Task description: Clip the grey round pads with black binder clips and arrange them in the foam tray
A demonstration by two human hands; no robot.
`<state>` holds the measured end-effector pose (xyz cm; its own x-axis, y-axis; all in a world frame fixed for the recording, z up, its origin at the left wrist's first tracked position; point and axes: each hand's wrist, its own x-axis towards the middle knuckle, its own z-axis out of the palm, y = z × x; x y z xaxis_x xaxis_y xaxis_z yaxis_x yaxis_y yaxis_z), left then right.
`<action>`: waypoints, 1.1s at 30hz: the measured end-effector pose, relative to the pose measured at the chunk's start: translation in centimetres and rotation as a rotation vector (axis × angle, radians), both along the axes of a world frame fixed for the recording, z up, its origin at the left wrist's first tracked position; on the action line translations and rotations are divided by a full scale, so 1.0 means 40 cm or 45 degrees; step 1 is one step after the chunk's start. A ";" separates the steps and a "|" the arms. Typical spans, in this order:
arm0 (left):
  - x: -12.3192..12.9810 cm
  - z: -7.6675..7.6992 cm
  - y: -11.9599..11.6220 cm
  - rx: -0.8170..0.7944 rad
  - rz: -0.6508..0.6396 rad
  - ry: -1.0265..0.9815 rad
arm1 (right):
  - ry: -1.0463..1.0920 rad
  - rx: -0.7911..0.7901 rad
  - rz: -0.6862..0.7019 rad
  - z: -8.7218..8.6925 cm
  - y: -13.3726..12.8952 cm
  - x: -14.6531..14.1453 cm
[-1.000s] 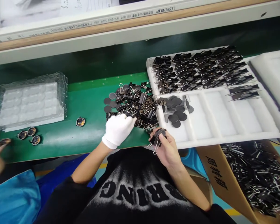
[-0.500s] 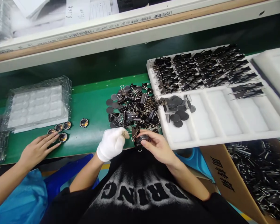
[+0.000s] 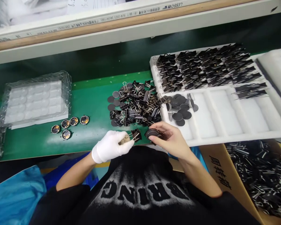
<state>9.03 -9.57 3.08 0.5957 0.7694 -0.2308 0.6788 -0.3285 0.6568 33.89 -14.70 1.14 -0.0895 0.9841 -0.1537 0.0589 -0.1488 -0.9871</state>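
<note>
My left hand (image 3: 112,144), in a white glove, pinches the wire handles of a black binder clip (image 3: 136,135). Just to its right, my bare right hand (image 3: 172,139) grips black round discs (image 3: 152,133) between thumb and fingers; how many is hidden. The clip and the discs are apart. Beyond both hands lies a heap of black binder clips (image 3: 137,109) on the green table, with loose dark discs (image 3: 111,99) along its left side. More dark discs (image 3: 184,114) lie in the near left part of the white foam tray (image 3: 224,137).
Rows of binder clips (image 3: 203,68) fill the tray's far half. Several round pieces with shiny faces (image 3: 74,121) lie at left, by stacked clear plastic trays (image 3: 37,100). A cardboard box (image 3: 221,165) of clips stands below right. A shelf edge (image 3: 121,28) crosses the back.
My right hand has drawn away to the right with the discs, leaving a gap from the clip in my left hand. Another person's hand has left the shiny round pieces and gone out of view.
</note>
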 end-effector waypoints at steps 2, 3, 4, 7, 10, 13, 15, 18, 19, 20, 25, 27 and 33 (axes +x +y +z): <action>-0.002 0.006 -0.003 -0.059 -0.090 -0.002 | -0.100 0.040 0.102 0.010 0.012 0.021; -0.002 0.008 -0.005 -0.074 -0.136 0.001 | -0.133 0.044 0.176 0.015 0.019 0.029; 0.000 0.010 -0.008 -0.081 -0.178 0.004 | -0.155 0.035 0.252 0.018 0.025 0.035; 0.006 0.005 -0.014 -0.056 -0.272 -0.003 | -0.199 0.008 0.416 0.024 0.040 0.043; 0.010 -0.008 -0.018 -0.013 -0.347 -0.018 | -0.253 0.048 0.501 0.023 0.049 0.047; 0.008 -0.016 -0.015 -0.019 -0.391 -0.015 | -0.285 0.092 0.556 0.020 0.051 0.055; 0.005 -0.012 -0.006 -0.059 -0.409 0.000 | -0.288 0.118 0.575 0.018 0.049 0.060; 0.006 0.003 0.014 -0.202 -0.393 -0.037 | -0.350 0.309 0.529 0.016 0.035 0.064; 0.010 0.007 0.020 -0.310 -0.344 -0.100 | -0.419 0.453 0.475 0.015 0.028 0.063; 0.017 0.011 0.023 -0.451 -0.263 -0.174 | -0.517 0.631 0.406 0.014 0.021 0.061; 0.086 0.006 0.021 -0.857 0.102 -0.295 | -1.013 1.287 0.185 0.009 -0.007 0.069; 0.112 0.000 0.020 -0.747 0.133 -0.317 | -1.048 1.178 0.160 0.015 -0.011 0.091; 0.169 -0.007 0.025 -0.465 -0.009 -0.176 | -0.752 0.485 0.314 0.049 -0.021 0.168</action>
<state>15.78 -8.58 2.80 0.6454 0.6470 -0.4060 0.5742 -0.0604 0.8165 40.62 -15.55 3.10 -0.3227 0.9409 0.1033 0.5830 0.2835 -0.7614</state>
